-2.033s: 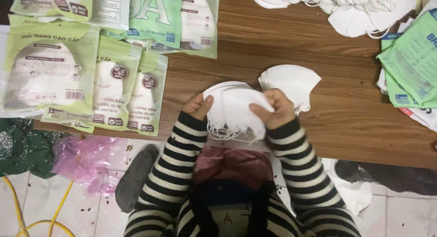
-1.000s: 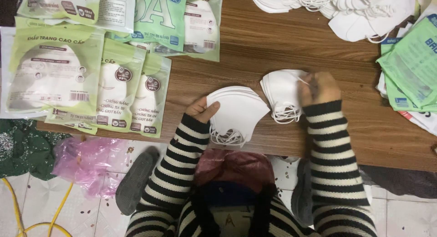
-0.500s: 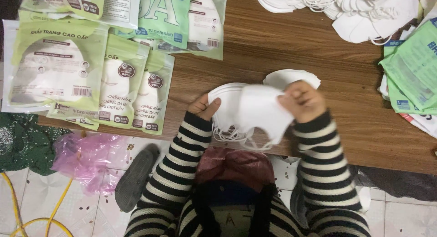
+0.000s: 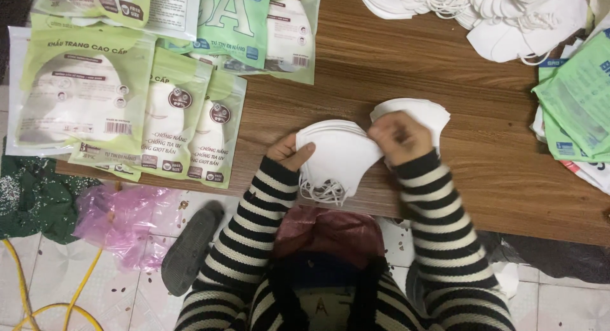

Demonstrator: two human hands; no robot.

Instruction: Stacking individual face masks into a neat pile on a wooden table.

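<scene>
While the left hand (image 4: 290,154) grips the left edge of a stack of white masks (image 4: 337,154) with thumb closed over it, the right hand (image 4: 401,137) pinches the stack's right corner with fingers together. The stack is held just above the near edge of the wooden tabletop (image 4: 445,70), its ear loops (image 4: 323,191) dangling, and a second mask pile (image 4: 427,112) lies just behind the right hand. Green packets (image 4: 127,108) lie to the left, loose masks (image 4: 502,16) at the far right.

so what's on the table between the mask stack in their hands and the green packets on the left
Head view: only bare wooden table lies between the held stack of white masks and the green packets; nothing rests on that strip.
</scene>
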